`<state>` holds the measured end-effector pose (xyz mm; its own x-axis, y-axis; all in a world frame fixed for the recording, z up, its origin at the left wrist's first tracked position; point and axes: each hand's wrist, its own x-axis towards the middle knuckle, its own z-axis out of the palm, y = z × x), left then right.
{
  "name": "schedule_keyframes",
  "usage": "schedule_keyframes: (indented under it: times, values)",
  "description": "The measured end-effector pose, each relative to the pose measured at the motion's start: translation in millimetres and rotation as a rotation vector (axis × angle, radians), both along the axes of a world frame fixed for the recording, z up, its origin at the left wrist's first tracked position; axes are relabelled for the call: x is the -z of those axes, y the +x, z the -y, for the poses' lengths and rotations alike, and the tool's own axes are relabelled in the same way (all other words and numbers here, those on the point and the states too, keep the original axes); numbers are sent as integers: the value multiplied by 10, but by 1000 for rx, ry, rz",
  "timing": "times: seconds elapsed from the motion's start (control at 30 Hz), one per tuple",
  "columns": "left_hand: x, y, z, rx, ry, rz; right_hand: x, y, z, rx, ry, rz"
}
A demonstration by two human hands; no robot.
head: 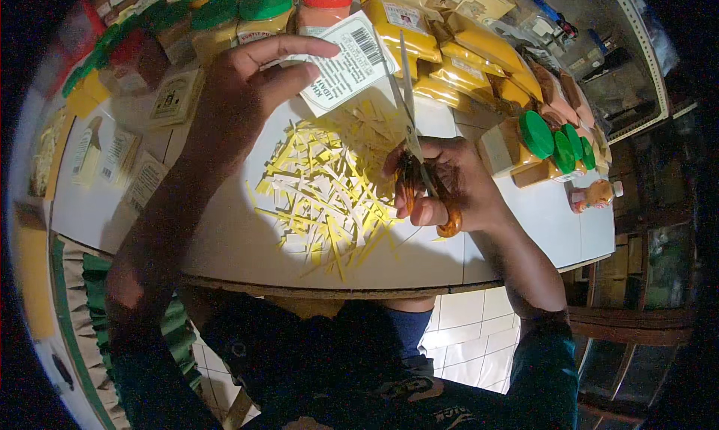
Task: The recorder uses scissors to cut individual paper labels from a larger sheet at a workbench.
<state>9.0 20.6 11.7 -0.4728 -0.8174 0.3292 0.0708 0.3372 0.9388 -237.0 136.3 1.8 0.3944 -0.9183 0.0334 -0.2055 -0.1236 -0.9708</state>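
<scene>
Pinched between the thumb and fingers of my left hand (281,71) is a printed paper label (348,65), held up over the table. My right hand (449,177) has its fingers through the brown handles of a pair of scissors (410,110). The scissor blades point away from me and are slightly parted, at the label's right edge; whether paper lies between them I cannot tell. Below both hands, a heap of thin yellow and white paper strips (331,188) is spread on the white tabletop (236,245).
Stacked labels (174,99) and smaller piles (118,155) lie at the left. Green-lidded jars (267,6), a red-lidded jar (327,9) and bags of yellow powder (460,73) line the far side. More green-lidded jars (536,135) and a small bottle (592,196) are at the right.
</scene>
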Motion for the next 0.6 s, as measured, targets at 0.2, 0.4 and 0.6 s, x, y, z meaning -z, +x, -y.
schedule_keyframes:
  times: [0.2, 0.4, 0.6]
  values:
    - [-20, -44, -97, 111, 43, -19, 10, 9, 2, 9, -3, 1]
    - [-58, -28, -115, 150, 68, 15, 7, 31, -3, 35, 46, 6]
    - [-41, -42, -110, 151, 43, -2, -2, 56, -24, 61, 34, 57]
